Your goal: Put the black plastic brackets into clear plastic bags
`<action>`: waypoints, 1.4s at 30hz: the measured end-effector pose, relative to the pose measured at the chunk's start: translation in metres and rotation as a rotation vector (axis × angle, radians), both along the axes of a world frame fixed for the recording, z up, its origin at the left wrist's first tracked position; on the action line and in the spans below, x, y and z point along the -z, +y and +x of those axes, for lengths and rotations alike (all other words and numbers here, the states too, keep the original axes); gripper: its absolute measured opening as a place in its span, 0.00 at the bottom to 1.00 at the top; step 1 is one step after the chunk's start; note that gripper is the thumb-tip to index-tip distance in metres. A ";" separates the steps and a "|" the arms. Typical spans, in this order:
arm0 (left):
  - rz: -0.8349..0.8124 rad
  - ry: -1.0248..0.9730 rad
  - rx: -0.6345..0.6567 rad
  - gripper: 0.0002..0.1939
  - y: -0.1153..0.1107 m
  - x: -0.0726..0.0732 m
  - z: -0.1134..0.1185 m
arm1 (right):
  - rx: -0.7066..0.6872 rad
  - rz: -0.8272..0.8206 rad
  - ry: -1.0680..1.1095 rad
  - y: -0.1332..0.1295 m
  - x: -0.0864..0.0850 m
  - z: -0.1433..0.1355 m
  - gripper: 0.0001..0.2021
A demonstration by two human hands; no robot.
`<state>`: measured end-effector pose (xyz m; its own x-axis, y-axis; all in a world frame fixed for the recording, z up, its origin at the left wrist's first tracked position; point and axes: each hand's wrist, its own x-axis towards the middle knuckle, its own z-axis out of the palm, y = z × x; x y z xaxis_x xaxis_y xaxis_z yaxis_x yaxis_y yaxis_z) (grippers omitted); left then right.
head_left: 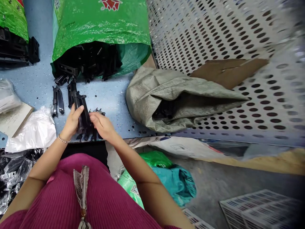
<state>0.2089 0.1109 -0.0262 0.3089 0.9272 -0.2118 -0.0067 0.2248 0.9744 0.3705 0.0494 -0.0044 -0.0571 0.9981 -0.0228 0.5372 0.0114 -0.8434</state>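
My left hand (pixel 72 120) is closed round a bundle of long black plastic parts (pixel 83 119) at the near edge of the blue table. My right hand (pixel 103 126) presses against the right side of this bundle, thumb on top, its fingertips partly hidden. Just left of the bundle lie two loose slim black parts (pixel 57 101). Beyond my hands, a green bag (pixel 102 28) lies with its mouth towards me and many similar black parts (pixel 95 62) inside, some spilling onto the table. More dark pieces show under and beside my right hand.
A grey woven sack (pixel 154 86) with dark parts in it lies to the right, before a perforated metal panel (pixel 214 35). At left are a white plastic bag (pixel 35 132), a board (pixel 17 119) and more black parts (pixel 14 47). Bags (pixel 176 184) lie on the floor.
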 end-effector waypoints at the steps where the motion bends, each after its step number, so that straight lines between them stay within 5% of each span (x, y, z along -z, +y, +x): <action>1: 0.035 0.028 0.028 0.25 -0.004 -0.003 0.001 | 0.049 0.083 -0.087 0.000 -0.002 -0.001 0.26; 5: 0.241 0.117 0.114 0.31 -0.021 -0.013 -0.005 | 0.138 0.291 -0.356 0.037 0.005 0.000 0.32; 8: 0.310 0.210 0.099 0.35 -0.025 -0.014 -0.014 | 0.081 0.191 -0.279 0.056 0.013 -0.004 0.34; 12: 0.320 0.333 0.023 0.37 -0.017 -0.013 -0.021 | -0.010 0.119 -0.119 0.030 0.018 -0.014 0.34; 16: 0.262 0.333 0.032 0.30 -0.005 -0.016 -0.021 | -0.197 0.363 -0.372 -0.017 0.024 -0.023 0.31; 20: 0.250 0.462 0.073 0.22 0.001 -0.020 -0.033 | -0.293 0.308 -0.390 -0.023 0.024 -0.022 0.30; 22: 0.250 0.637 0.115 0.20 -0.001 -0.020 -0.044 | -0.256 0.210 -0.292 -0.005 0.017 -0.020 0.30; 26: 0.253 1.038 0.313 0.18 -0.018 -0.009 -0.053 | 0.034 0.027 -0.305 0.067 0.005 -0.031 0.28; 29: 0.259 1.186 0.294 0.22 -0.029 0.004 -0.050 | 0.060 -0.151 -0.392 0.125 0.010 -0.046 0.29; 33: 0.290 0.864 0.062 0.26 -0.022 0.012 -0.056 | 0.023 -0.344 -0.052 0.150 0.018 -0.050 0.22; 35: 0.222 0.489 -0.102 0.32 -0.011 0.009 -0.057 | -0.047 -0.405 0.304 0.132 0.016 -0.047 0.22; 38: 0.014 -0.011 -0.137 0.38 0.004 -0.005 -0.049 | -0.231 -0.489 0.668 0.088 0.007 -0.044 0.29; 42: -0.071 -0.218 -0.137 0.31 0.010 -0.028 -0.036 | -0.244 -0.406 0.503 0.043 -0.008 -0.036 0.30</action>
<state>0.1731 0.1212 0.0015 0.2269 0.9488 -0.2196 -0.2497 0.2747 0.9286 0.3346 0.0923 0.0034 -0.3803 0.8735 -0.3039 0.1018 -0.2871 -0.9525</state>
